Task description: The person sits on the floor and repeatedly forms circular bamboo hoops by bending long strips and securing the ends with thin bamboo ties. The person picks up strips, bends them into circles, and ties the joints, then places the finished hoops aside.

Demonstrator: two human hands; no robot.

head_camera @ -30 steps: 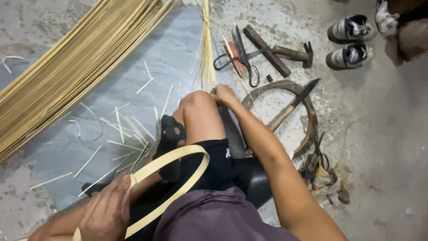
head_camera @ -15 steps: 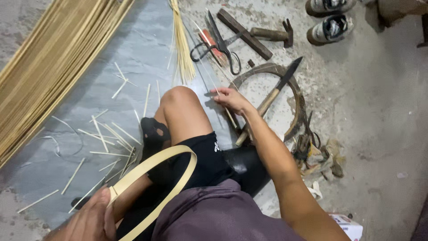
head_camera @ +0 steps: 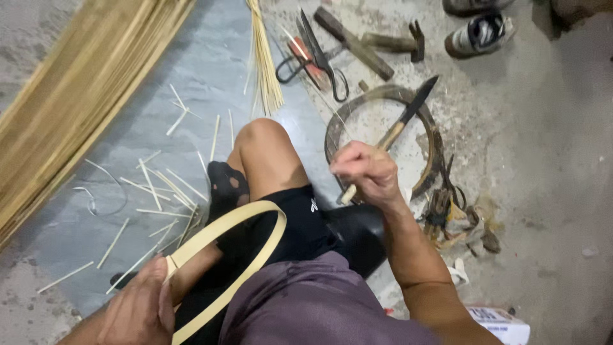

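My left hand point(head_camera: 137, 306) grips the joined ends of a flat bamboo strip bent into a hoop point(head_camera: 255, 214), which lies across my lap and bent knee. My right hand point(head_camera: 367, 172) is closed in a fist to the right of the knee. A thin pale strand point(head_camera: 332, 108) runs from its fingers up and left. Under the fist a knife point(head_camera: 415, 102) with a wooden handle lies on the floor across a dark metal ring point(head_camera: 434, 147). The hand hides the middle of the handle, and I cannot tell whether it touches it.
A thick sheaf of bamboo strips point(head_camera: 83, 89) lies at the left and a thin bundle of splints point(head_camera: 265, 64) at the top. Cut offcuts point(head_camera: 166, 185) litter the grey sheet. Shears point(head_camera: 319, 57), a mallet point(head_camera: 357, 41), a hammer point(head_camera: 399, 41) and shoes point(head_camera: 479, 32) lie beyond.
My right hand has drawn back from the tools toward me and closed into a fist. The knife stays on the ring. My left hand keeps hold of the hoop.
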